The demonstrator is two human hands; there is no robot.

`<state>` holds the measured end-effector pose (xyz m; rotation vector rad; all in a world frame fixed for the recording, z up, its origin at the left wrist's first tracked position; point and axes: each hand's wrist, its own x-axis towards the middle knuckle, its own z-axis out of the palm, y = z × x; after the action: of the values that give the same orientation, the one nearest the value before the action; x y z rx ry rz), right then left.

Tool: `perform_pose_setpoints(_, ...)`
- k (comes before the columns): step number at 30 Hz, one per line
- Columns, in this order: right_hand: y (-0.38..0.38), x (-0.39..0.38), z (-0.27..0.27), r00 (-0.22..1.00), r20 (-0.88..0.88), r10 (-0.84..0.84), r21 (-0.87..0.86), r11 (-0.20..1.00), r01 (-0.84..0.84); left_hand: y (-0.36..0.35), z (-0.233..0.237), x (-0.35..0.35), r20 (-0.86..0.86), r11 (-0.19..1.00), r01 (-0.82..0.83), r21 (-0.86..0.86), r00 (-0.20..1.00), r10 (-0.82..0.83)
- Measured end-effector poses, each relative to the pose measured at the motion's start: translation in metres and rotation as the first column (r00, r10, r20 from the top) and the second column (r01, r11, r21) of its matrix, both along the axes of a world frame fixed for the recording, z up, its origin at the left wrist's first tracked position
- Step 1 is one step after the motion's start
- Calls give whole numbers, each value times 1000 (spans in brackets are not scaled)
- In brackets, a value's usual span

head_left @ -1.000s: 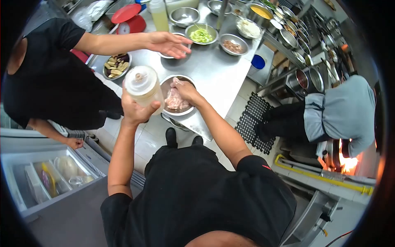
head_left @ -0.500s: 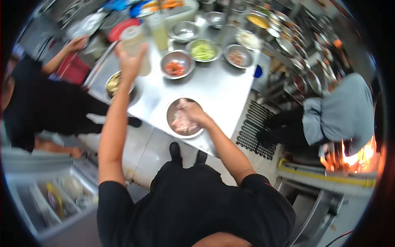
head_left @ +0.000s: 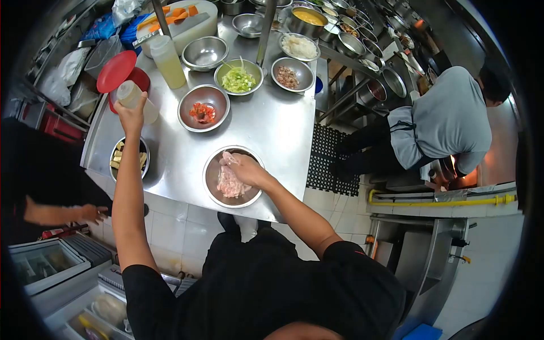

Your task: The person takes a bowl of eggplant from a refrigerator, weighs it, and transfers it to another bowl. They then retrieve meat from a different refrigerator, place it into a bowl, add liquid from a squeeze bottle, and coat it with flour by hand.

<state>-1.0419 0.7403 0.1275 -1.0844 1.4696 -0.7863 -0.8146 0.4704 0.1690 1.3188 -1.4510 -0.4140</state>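
Observation:
My left hand (head_left: 132,116) is wrapped round a translucent squeeze bottle (head_left: 151,114) near the table's left side. Below that arm is a bowl of chopped eggplant-like pieces (head_left: 118,154). My right hand (head_left: 247,170) is inside a steel bowl (head_left: 210,195) at the table's front edge, its fingers closed on pale pink raw meat (head_left: 229,184), which looks like chicken. Part of the meat pokes out past the thumb side; the fingertips are hidden. Just beyond stands a bowl of chopped red pieces (head_left: 202,113).
A second squeeze bottle (head_left: 168,63), chopped greens (head_left: 238,80), diced brownish pieces (head_left: 287,77) and a bowl of white shreds (head_left: 300,46) stand farther back. A red lid (head_left: 117,72) lies left. One person (head_left: 447,122) works by flames at right; another person's hand (head_left: 90,213) shows at left.
The view has shifted, and the table sits lower and farther left. Both my hands keep their holds. The flames at right look smaller. The left person's raised hand has gone from the red container.

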Motion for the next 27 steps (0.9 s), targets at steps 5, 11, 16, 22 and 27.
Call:
perform_pose_setpoints(5, -9, 0, -5, 997, 77, -11, -6, 1000, 11, -2, -11, 15, 113, 953, -247, -178, 957, 269)
perform_pose_setpoints(11, -8, 4, 5, 995, -98, 9, -77, 997, -17, 58, 12, -51, -58, 958, 263, -117, 961, -271)
perform_pose_setpoints(16, -8, 5, 18, 990, -134, 55, -91, 994, -67, -25, -1, -100, -13, 994, 14, 112, 1000, -12)
perform_pose_setpoints(22, -6, 3, 8, 997, -75, -20, -104, 995, 12, -86, 8, -113, -202, 963, 205, 176, 965, -169)
perform_pose_setpoints(27, -4, 3, 11, 997, -22, -74, -58, 996, 73, -76, 16, -120, -206, 979, 194, -68, 957, -204)
